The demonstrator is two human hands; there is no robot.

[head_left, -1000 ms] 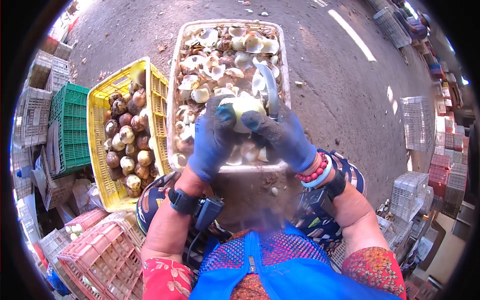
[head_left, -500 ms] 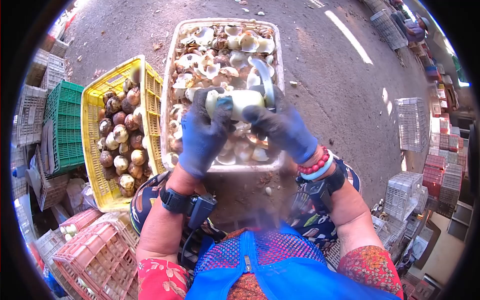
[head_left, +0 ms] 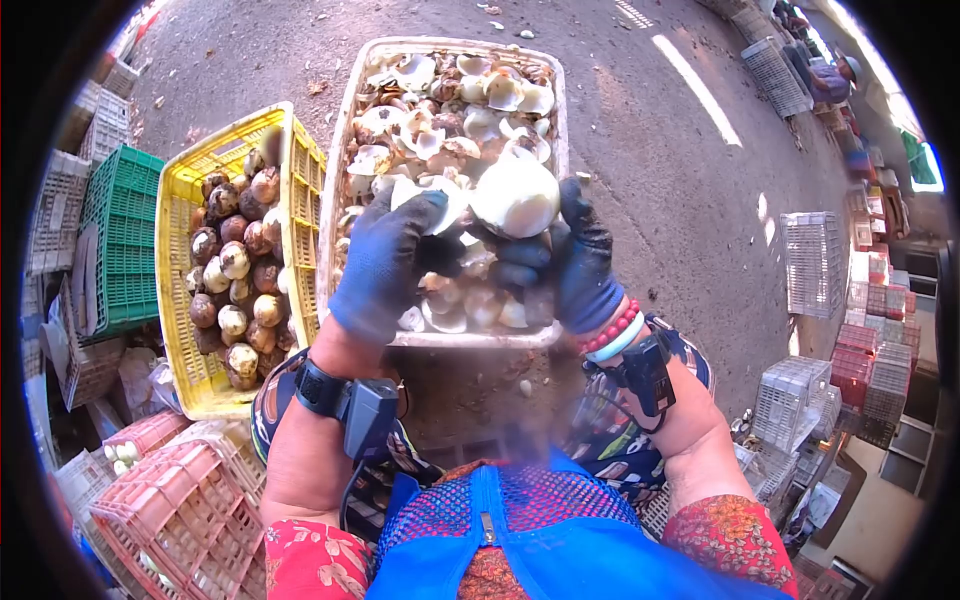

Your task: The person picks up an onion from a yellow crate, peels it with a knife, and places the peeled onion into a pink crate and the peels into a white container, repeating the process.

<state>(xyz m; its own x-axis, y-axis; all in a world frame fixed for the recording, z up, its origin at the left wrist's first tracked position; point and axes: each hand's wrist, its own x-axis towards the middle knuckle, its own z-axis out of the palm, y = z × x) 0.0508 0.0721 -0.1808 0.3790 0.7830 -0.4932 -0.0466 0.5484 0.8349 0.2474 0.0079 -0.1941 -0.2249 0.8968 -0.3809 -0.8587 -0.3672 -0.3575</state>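
Both my hands wear dark blue gloves and hover over a white crate [head_left: 343,150] full of pale shells and peelings. My right hand [head_left: 577,265] cups a peeled, pale round fruit [head_left: 516,197] between thumb and fingers. My left hand [head_left: 385,262] sits just left of it, fingers curled on a pale peel slice [head_left: 432,196]. No knife blade shows in this view. A yellow crate [head_left: 178,225] of brown unpeeled fruits [head_left: 235,262] stands to the left of the white crate.
A green crate [head_left: 125,235] and pink crates [head_left: 185,510] crowd the left and lower left. Stacks of white and red crates [head_left: 815,255] line the right side. Rough grey ground lies beyond. Another person [head_left: 830,65] sits at the far upper right.
The curved knife blade seen beside the fruit is out of sight. The fruit has turned and shifted right into my right hand, and my left hand has drawn back with a peel slice.
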